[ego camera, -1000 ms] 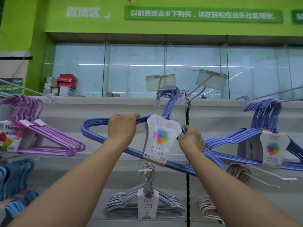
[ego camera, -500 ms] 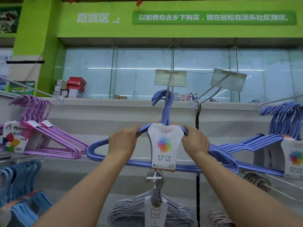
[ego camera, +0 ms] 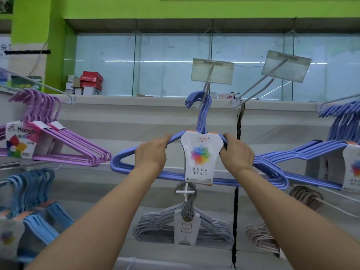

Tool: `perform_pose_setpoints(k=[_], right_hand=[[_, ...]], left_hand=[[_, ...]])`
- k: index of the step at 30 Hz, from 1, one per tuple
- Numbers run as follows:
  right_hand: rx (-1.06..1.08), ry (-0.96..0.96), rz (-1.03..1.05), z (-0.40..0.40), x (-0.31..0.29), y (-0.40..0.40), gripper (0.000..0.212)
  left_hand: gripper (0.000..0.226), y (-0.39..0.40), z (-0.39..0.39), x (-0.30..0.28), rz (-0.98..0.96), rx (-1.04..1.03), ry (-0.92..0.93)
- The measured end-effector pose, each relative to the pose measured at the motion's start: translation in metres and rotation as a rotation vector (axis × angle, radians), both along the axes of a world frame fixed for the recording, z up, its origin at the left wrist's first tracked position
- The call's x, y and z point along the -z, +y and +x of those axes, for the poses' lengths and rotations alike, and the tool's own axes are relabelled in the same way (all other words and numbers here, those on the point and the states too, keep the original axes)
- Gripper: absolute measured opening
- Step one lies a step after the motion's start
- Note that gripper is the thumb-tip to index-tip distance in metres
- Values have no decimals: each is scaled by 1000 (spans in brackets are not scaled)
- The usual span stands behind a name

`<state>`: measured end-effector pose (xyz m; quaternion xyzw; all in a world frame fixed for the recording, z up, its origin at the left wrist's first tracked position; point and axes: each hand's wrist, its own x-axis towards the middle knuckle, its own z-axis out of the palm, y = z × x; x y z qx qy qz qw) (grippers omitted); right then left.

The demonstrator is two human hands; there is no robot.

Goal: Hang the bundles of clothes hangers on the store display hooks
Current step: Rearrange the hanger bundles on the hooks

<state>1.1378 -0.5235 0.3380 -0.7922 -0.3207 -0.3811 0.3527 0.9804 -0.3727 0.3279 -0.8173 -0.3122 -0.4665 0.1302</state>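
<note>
Gripping one blue hanger bundle [ego camera: 124,162], left hand [ego camera: 151,152] and right hand [ego camera: 236,152] curl round its shoulders. Its hooks sit over one display hook [ego camera: 204,90]. Two price-tag holders [ego camera: 212,72] stand above.

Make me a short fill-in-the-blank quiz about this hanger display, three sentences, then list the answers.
1. Both hands, left hand and right hand, grip a bundle of ____-coloured hangers.
2. The number printed on that bundle's label is ____.
3. The hangers on the upper left hook are ____.

Answers: blue; 829; purple
</note>
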Motion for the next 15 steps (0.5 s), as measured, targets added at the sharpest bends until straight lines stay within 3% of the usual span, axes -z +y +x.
perform_pose_setpoints(k=[4, 7, 9, 11, 13, 15], right_hand=[[25, -41, -37, 3, 4, -4, 19], [33, -271, 190, 2, 21, -7, 34], [-95, -411, 375, -9, 53, -7, 33], [-229, -419, 330, -21, 101, -1, 24], [-284, -352, 186, -25, 148, 5, 13], [-273, -263, 68, -16, 181, 10, 9]], left_hand=[[58, -6, -2, -1, -21, 6, 31], [62, -6, -5, 5, 73, 43, -7], [63, -2, -5, 23, 243, 115, -176], [48, -5, -4, 56, 318, 225, -502], [31, -14, -5, 100, 193, 325, -702], [23, -17, -2, 143, -7, 372, -643]])
